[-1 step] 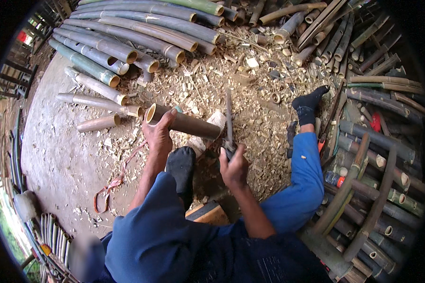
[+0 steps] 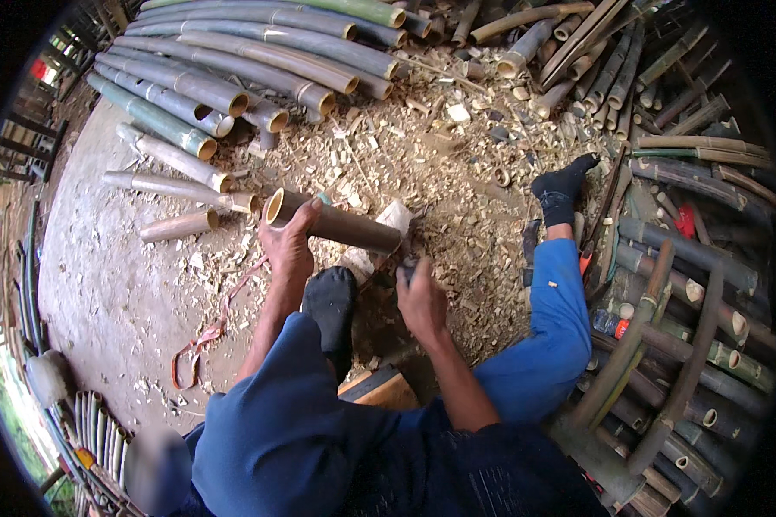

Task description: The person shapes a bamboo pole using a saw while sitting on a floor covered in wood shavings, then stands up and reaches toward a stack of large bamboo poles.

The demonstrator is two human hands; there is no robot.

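Note:
My left hand [image 2: 290, 239] is closed round the near-left end of a short brown bamboo tube [image 2: 347, 226], whose pale hollow opening points left. The tube's other end rests against a whitish wooden block [image 2: 395, 215] lying in the shavings. Wrapped round the dark handle of a machete [image 2: 408, 269], my right hand [image 2: 422, 302] is just below the tube's right end. The blade is smeared by motion and hard to make out beside that end. My black-socked foot [image 2: 329, 310] is next to the block, below the tube.
Long bamboo poles [image 2: 233, 65] lie stacked at the far left, with a few shorter pieces [image 2: 179, 226] nearer. Wood chips [image 2: 483, 207] cover the ground. More cut bamboo [image 2: 698, 362] is piled at the right, beyond my outstretched leg [image 2: 556, 302]. A reddish strap [image 2: 207, 338] lies left.
The machete blade, upright and clear before, is now blurred close to the tube's end. My right hand has shifted slightly left. My left hand and the tube have stayed in place.

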